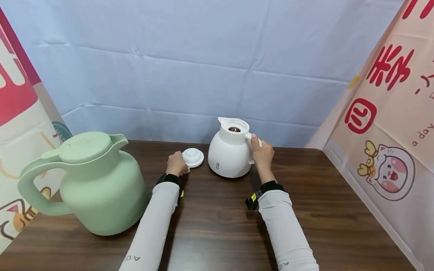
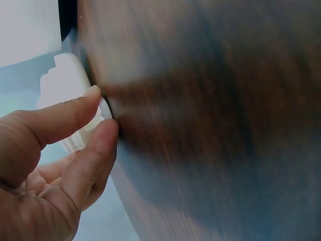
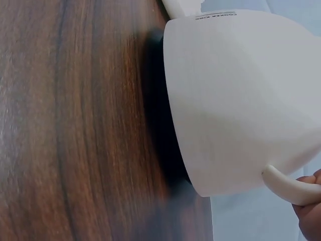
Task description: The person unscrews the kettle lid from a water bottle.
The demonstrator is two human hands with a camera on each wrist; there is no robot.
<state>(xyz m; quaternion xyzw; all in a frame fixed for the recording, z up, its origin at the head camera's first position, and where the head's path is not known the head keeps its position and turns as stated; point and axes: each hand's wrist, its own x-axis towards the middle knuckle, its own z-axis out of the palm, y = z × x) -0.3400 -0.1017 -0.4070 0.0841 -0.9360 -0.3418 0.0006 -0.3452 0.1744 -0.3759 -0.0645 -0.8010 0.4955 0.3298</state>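
A white pot (image 1: 230,156) with its top uncovered stands upright near the table's back edge. My right hand (image 1: 263,154) grips its handle, thumb on top; the right wrist view shows fingers round the handle (image 3: 291,188). Just left of the pot, the round white lid (image 1: 193,157) lies on the table. At the lid's left side is my left hand (image 1: 177,164). Thumb and forefinger of the left hand (image 2: 65,160) pinch the lid's edge (image 2: 105,108) in the left wrist view.
A large green jug (image 1: 101,188) with its lid on stands on the wooden table (image 1: 217,226) at the left, beside my left forearm. Pale blue cloth (image 1: 190,67) hangs behind the table, and printed cloths (image 1: 383,124) hang at both sides.
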